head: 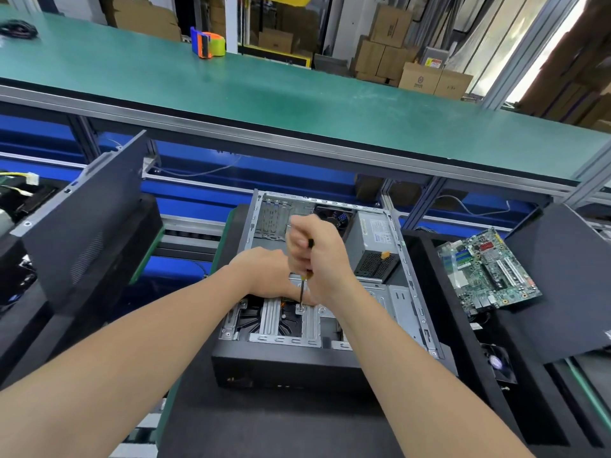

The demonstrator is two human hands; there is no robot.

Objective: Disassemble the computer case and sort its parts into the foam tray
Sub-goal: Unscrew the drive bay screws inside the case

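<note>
Computer case [281,368]: lies open, centre of the worktop [264,424].
Right hand [317,256]: fingers clamped on the screwdriver [302,289], whose tip sits on a bracket screw.
Left hand [264,272]: rests inside the case; fingers hidden, cannot tell.
Motherboard [489,272]: right of the case, apart.

Left hand [264,272] and right hand [319,256] are bare — so are both forearms [132,345].

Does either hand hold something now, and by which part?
The right hand grips the black-and-yellow screwdriver by its handle, tip down in the open grey metal computer case. The left hand lies beside the shaft; whether it holds anything cannot be told.
</note>
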